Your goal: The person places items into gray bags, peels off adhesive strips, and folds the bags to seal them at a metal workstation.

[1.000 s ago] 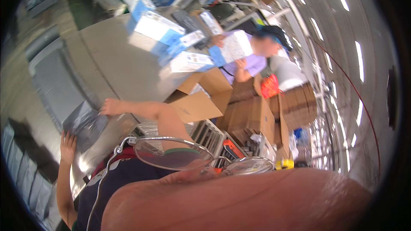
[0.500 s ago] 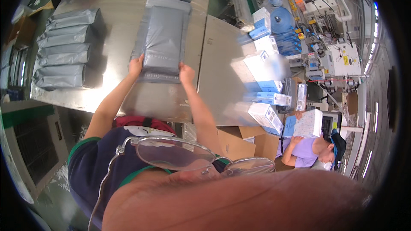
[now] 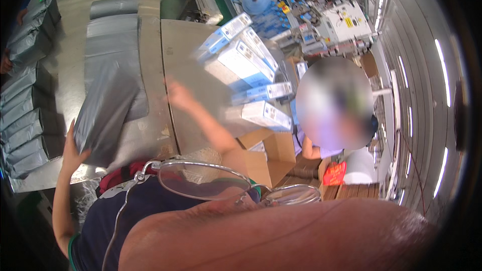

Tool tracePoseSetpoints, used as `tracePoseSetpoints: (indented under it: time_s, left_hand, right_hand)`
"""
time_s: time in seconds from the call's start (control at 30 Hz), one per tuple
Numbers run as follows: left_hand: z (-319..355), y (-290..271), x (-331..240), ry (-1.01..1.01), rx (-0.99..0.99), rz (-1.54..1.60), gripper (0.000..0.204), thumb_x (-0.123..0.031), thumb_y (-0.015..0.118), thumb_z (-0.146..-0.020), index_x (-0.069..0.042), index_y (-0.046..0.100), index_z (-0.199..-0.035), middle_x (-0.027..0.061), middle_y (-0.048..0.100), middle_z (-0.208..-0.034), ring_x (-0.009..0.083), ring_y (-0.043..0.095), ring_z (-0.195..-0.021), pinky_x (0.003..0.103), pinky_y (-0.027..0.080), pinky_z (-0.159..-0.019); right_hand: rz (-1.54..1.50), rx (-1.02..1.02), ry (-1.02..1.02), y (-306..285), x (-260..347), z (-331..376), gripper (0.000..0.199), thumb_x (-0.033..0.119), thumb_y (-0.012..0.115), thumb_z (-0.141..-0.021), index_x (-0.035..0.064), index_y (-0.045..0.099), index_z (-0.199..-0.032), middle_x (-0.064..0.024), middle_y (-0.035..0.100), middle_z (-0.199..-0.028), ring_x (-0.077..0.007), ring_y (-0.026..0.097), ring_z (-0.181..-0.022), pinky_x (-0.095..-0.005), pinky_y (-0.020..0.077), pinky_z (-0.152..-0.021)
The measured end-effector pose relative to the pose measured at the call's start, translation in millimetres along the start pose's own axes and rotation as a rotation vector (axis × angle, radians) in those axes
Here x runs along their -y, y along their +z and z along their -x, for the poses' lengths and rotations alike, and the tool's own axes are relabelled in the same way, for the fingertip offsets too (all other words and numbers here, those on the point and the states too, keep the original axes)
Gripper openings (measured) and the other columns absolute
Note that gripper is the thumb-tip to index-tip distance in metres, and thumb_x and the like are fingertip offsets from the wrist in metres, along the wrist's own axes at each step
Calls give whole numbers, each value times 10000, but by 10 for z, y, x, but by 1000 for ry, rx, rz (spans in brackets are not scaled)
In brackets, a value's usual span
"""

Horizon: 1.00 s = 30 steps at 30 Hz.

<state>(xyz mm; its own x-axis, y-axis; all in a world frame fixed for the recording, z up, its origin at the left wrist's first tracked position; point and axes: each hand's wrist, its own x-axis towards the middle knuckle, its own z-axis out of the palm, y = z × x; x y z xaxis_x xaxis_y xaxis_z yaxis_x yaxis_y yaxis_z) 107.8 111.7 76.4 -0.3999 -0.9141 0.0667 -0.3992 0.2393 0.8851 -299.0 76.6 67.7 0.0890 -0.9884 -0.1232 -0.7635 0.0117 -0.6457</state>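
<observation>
Fingers on your left hand (image 3: 75, 153) pinch 1 grey bag (image 3: 104, 113), slanted over flat bags (image 3: 111, 35) on the bench (image 3: 145, 139), so you seem to be taking it, and your blurry right hand (image 3: 179, 95), fingers unclear, should help hold it next.

Grey mailer bag (image 3: 104, 110), grey parcels (image 3: 22, 135) at left edge of silvery surface (image 3: 70, 78), white-and-blue cartons (image 3: 246, 65), brown cardboard box (image 3: 279, 153), green-trimmed navy shirt (image 3: 115, 221)

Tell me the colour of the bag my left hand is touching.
The bag is grey; it shows best in the head view.
</observation>
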Motion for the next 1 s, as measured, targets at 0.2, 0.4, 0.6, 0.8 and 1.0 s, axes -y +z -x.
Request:
tracePoseSetpoints:
  time_s: [0.2,0.4,0.6,0.8,1.0]
  left_hand:
    - [903,-912,50,-316,163,-1053,775,-3,545,-527,-24,213,-1227,154,351,-1157,308,305,-1104,450,107,-955]
    - [1005,-794,230,-336,194,-1182,781,-124,611,-514,-18,248,-1198,135,344,-1171,272,309,-1108,452,167,-934]
    - [1050,-1277,333,-337,377,-1397,874,-186,673,-445,-33,251,-1195,135,335,-1184,265,320,-1103,418,211,-924]
    - [758,-1727,862,-510,6,-1377,736,-139,636,-495,-32,298,-1140,102,348,-1111,207,304,-1094,380,256,-859]
    - [4,-1912,1131,-745,-24,-1601,537,-157,434,-755,-155,211,-1244,40,261,-1267,186,258,-1161,470,325,-784]
  right_hand:
    - [765,-391,525,-1822,-1744,-549,1004,274,752,-454,100,159,-1245,-139,288,-1229,-289,296,-1126,-408,314,-888]
    - [1053,-125,443,-2162,-2380,-1068,856,340,694,-547,52,249,-1218,-145,306,-1228,-250,305,-1132,-402,302,-893]
    - [950,18,278,-1626,-2350,-1276,790,256,677,-534,54,284,-1188,-149,355,-1152,-272,333,-1079,-400,283,-887]
    - [898,-4,128,-1534,-1663,-996,732,172,661,-521,56,319,-1158,-154,403,-1076,-293,360,-1025,-398,264,-880]
    - [725,-202,-292,-1240,41,-251,602,104,610,-545,57,373,-1097,-151,454,-999,-310,391,-964,-401,256,-864]
